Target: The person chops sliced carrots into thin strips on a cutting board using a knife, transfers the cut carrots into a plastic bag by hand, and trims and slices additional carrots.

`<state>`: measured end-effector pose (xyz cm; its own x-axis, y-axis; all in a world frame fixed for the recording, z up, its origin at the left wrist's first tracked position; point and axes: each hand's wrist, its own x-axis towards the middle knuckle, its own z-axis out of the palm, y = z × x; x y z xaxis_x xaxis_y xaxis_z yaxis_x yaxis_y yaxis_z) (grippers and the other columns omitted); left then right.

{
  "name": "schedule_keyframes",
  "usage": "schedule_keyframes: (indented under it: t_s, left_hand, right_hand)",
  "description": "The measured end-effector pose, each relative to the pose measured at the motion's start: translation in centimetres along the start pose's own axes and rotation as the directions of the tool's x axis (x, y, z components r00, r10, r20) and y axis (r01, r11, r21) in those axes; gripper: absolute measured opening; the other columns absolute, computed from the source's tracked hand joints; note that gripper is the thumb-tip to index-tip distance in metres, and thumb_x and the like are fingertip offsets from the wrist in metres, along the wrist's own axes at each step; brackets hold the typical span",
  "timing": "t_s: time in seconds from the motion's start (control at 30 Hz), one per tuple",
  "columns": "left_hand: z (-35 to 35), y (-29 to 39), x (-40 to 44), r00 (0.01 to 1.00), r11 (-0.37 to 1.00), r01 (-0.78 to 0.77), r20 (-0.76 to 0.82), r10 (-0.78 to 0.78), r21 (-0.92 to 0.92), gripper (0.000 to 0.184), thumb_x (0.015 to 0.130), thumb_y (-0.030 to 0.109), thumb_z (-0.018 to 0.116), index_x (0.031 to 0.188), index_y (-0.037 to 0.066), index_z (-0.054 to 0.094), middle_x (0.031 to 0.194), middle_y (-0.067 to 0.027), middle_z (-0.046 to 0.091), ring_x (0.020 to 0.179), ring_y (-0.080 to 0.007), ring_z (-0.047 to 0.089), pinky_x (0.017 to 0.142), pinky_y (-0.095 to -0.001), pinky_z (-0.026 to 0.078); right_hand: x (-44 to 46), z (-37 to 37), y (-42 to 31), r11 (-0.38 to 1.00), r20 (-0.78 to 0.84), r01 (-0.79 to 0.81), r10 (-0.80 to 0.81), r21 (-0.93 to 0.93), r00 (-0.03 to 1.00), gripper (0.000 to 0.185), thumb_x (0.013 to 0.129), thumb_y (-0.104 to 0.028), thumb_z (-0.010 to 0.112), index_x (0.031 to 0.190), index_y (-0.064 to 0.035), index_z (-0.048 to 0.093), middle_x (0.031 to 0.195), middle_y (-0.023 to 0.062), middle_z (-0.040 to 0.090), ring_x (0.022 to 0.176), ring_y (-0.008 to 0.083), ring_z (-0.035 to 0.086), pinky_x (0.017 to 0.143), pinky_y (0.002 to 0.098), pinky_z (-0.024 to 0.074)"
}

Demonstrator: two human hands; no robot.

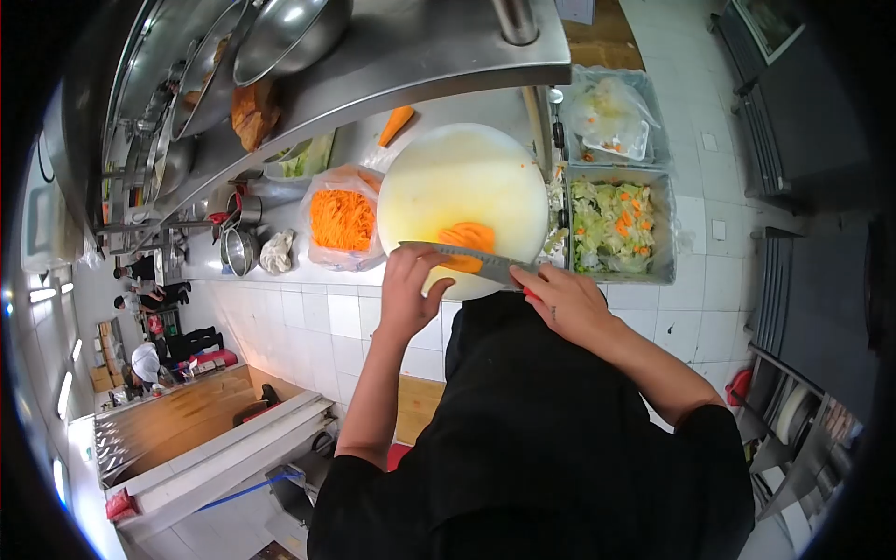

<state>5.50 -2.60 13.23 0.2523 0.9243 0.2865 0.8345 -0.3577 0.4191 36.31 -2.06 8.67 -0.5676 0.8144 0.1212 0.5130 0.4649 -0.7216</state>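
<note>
On a round white cutting board (462, 168) lie carrot slices (467, 235), fanned just beyond a wide-bladed kitchen knife (481, 261). My right hand (567, 303) is closed around the knife's handle, of which a bit of red shows. The blade lies across the near part of the board, pointing left. My left hand (411, 287) is at the board's near-left edge, its fingers bent over a piece of carrot (462, 264) beside the blade. The blade partly covers the carrot.
Left of the board stands a bag of shredded carrot (340, 221). A whole carrot (396, 125) lies behind. To the right are a bin of vegetable scraps (612, 224) and a lined bin (611, 117). A steel shelf (420, 70) overhangs the counter; several people are far left.
</note>
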Motion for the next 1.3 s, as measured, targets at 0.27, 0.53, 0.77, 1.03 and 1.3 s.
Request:
schedule_keyframes:
  t_s: [0.27, 0.53, 0.77, 1.03, 1.3]
  left_hand:
    - [1.3, -5.2, -1.4, 0.990, 0.988, -0.080, 0.103, 0.093, -0.131, 0.019, 0.082, 0.003, 0.085, 0.098, 0.009, 0.076, 0.103, -0.0072, 0.075, 0.102, -0.0313, 0.070, 0.092, -0.0430, 0.055]
    - [5.5, -9.0, -3.7, 0.956, 0.763, 0.294, 0.166, -0.243, -0.576, 0.029, 0.096, -0.005, 0.076, 0.123, 0.005, 0.082, 0.103, -0.0137, 0.079, 0.096, -0.0282, 0.075, 0.086, -0.0363, 0.059]
    - [7.3, -6.4, -2.3, 0.962, 0.694, 0.272, 0.205, -0.180, -0.667, 0.027, 0.093, -0.001, 0.081, 0.119, 0.000, 0.077, 0.106, -0.0152, 0.078, 0.098, -0.0300, 0.075, 0.089, -0.0379, 0.059]
    - [8.3, -10.3, 1.0, 0.998, 0.955, -0.056, -0.036, 0.048, -0.291, 0.032, 0.084, 0.010, 0.088, 0.114, 0.007, 0.077, 0.113, -0.0104, 0.072, 0.106, -0.0348, 0.066, 0.094, -0.0443, 0.056]
    - [7.4, -12.2, 0.6, 0.983, 0.874, 0.006, 0.161, 0.083, -0.487, 0.021, 0.084, 0.007, 0.088, 0.103, 0.006, 0.080, 0.095, -0.0085, 0.072, 0.097, -0.0319, 0.069, 0.087, -0.0413, 0.056]
  right_hand:
    - [1.4, 2.6, -0.8, 0.990, -0.141, -0.128, 0.120, -0.051, 0.983, 0.043, 0.096, -0.014, 0.077, 0.139, -0.0174, 0.074, 0.097, 0.0109, 0.064, 0.084, 0.0337, 0.071, 0.069, 0.0466, 0.0563]
    - [9.1, 4.6, 3.4, 0.884, -0.342, -0.180, 0.025, -0.431, 0.939, 0.049, 0.092, -0.017, 0.082, 0.139, -0.0120, 0.073, 0.105, 0.0124, 0.063, 0.094, 0.0320, 0.070, 0.077, 0.0455, 0.0579]
    - [7.2, 6.9, -2.5, 0.984, -0.098, -0.104, 0.118, 0.146, 0.988, 0.027, 0.098, -0.012, 0.080, 0.123, -0.0036, 0.075, 0.108, 0.0138, 0.070, 0.093, 0.0329, 0.072, 0.081, 0.0408, 0.0586]
    - [5.3, 8.3, 2.8, 0.581, -0.046, -0.394, 0.599, 0.712, 0.800, 0.015, 0.104, -0.003, 0.072, 0.117, 0.0048, 0.072, 0.092, 0.0068, 0.075, 0.073, 0.0132, 0.074, 0.065, 0.0279, 0.0602]
    - [7.4, 9.7, 1.9, 0.616, 0.008, -0.505, 0.629, 0.604, 0.778, 0.012, 0.101, -0.003, 0.076, 0.110, 0.0022, 0.072, 0.091, 0.0086, 0.075, 0.069, 0.0156, 0.074, 0.056, 0.0295, 0.0578]
